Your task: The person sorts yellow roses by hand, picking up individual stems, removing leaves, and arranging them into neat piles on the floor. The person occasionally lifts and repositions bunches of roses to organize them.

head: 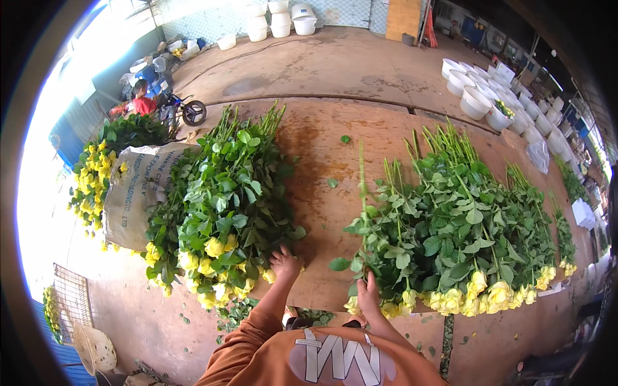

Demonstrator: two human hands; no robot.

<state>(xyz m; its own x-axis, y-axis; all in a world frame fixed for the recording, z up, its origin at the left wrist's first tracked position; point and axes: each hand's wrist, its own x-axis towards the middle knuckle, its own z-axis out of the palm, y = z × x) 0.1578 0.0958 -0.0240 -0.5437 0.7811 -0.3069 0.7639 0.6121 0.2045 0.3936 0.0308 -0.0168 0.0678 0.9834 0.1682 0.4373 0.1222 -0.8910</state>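
Yellow roses with long leafy stems lie in two groups on a wooden table (318, 212), blooms at the near edge and cut ends pointing away. My left hand (286, 263) reaches into the near right side of the left heap of roses (217, 193); its fingertips are partly hidden by leaves, so its hold is unclear. My right hand (368, 289) is closed around a rose stem just above its yellow bloom (352, 305), at the left side of the right group of roses (463, 217). A few loose leaves (332, 183) lie between the groups.
A printed woven sack (137, 193) covers more roses at the left. Behind it a person in red (143, 102) is beside a small bike (194, 113). White tubs (475, 103) stand in rows at the right. A wire crate (72, 294) and a bucket (94, 348) are at lower left.
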